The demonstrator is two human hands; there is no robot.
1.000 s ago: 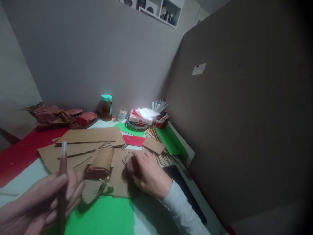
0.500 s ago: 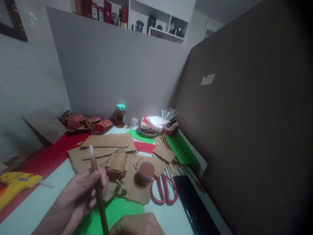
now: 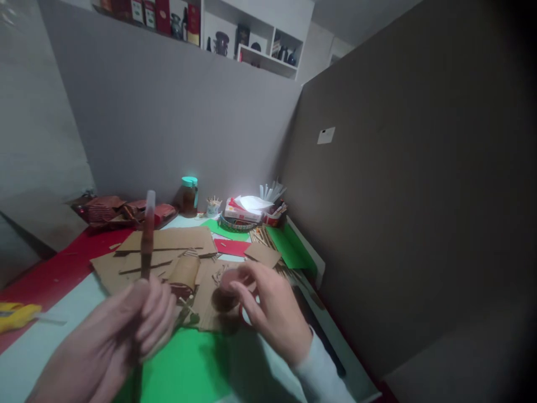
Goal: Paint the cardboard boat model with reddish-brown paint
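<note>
Right edge: grey partition (image 3: 419,196), close.
Room: green paper (image 3: 184,369), near.
Left hand (image 3: 113,341): fingers pinching upright brown stick (image 3: 146,240), pale tip.
Right hand (image 3: 268,308): fingers spread over small round pot (image 3: 229,285).

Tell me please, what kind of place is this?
Probably a home craft desk, screened by grey boards. Cut cardboard pieces, coloured paper sheets and a yellow glue gun lie on it; a shelf with books hangs above.
</note>
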